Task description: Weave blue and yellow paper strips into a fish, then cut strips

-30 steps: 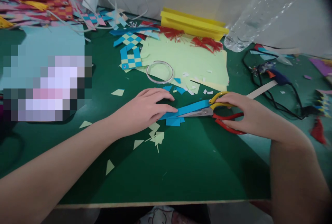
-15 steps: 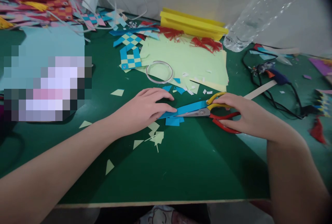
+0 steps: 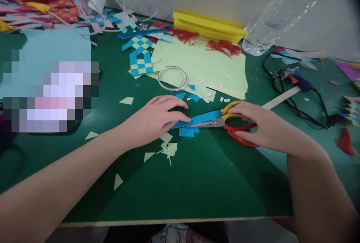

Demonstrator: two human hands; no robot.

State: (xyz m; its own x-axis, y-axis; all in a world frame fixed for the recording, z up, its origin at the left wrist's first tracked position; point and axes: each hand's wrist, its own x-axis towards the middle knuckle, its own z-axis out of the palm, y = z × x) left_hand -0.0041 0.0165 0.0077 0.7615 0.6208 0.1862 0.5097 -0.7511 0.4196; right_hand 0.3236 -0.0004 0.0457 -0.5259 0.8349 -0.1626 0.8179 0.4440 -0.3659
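Since the earlier frame, the right hand (image 3: 267, 126) and the metal-bladed scissors with one yellow and one red handle (image 3: 216, 122) have slid a little leftward along the long blue paper strip (image 3: 206, 116), closer to the left hand (image 3: 157, 118), which has stayed put. The right grip is closed on the scissors, with digits at both handles, which stand spread apart. One blade shows along the strip's lower edge; I cannot tell where the other lies. The strip rests low over the dark green surface (image 3: 210, 183), between the hands, its left end held in the left grip, a finger laid on top and the thumb partly hidden.

The likeliest trouble is a nicked finger: the blade tip sits just beside the left fingertips and points their way, so pushing on without drawing them back could cause it. With the strip held only at its left end, it could also twist and send the cut crooked. Small blue paper pieces (image 3: 186, 132) lie right by the blade and could get caught in it. Behind the right hand, a narrow off-white strip (image 3: 281, 98) reaches to a dark blue glue gun with an orange trigger (image 3: 305, 83); a careless backward sweep might jostle both.
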